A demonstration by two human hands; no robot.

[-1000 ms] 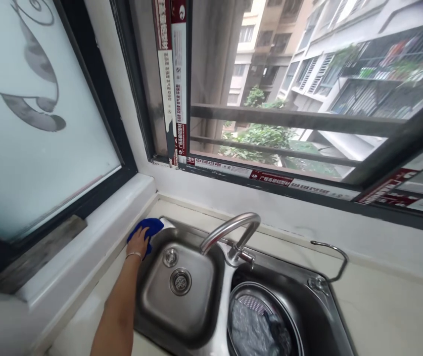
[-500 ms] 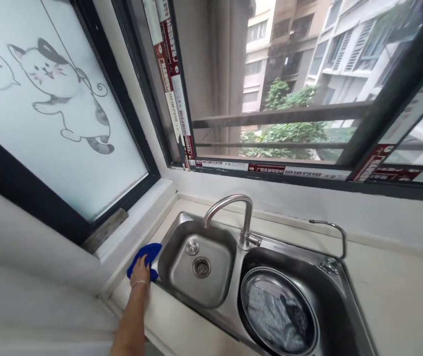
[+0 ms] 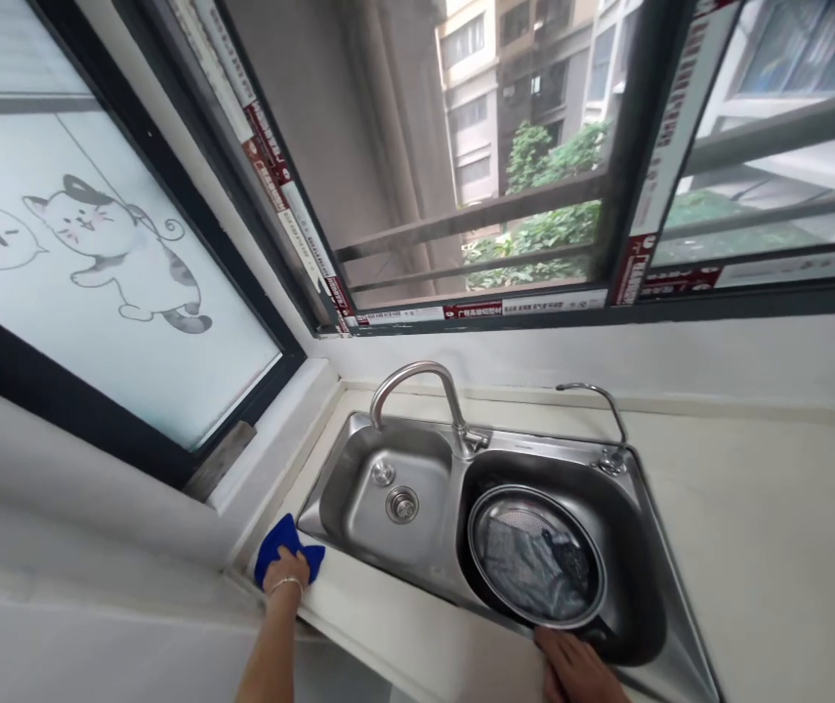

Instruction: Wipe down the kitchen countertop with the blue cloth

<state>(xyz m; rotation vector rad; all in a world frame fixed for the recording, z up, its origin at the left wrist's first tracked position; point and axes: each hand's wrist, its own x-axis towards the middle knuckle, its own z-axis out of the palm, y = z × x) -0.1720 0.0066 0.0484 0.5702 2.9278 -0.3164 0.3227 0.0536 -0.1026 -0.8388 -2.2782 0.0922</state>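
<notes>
My left hand [image 3: 285, 572] presses a blue cloth [image 3: 279, 547] flat onto the pale countertop [image 3: 388, 625], at the near left corner of the steel double sink [image 3: 417, 441]. Its fingers lie closed over the cloth. My right hand [image 3: 574, 669] rests on the sink's front rim, just below the right basin, with the fingers lying flat and nothing in them. A round metal strainer bowl [image 3: 534, 555] holding a grey cloth sits in that right basin.
A curved tap [image 3: 417, 386] stands behind the left basin and a thinner spout [image 3: 597, 410] at the back right. A frosted pane with a cat drawing [image 3: 116, 259] is on the left. An open window with bars [image 3: 505, 210] is behind the sink. The counter [image 3: 769, 547] extends right.
My left hand has slid the blue cloth along the counter from the sink's far left corner toward the near edge. My right hand has come into view on the sink's front rim.
</notes>
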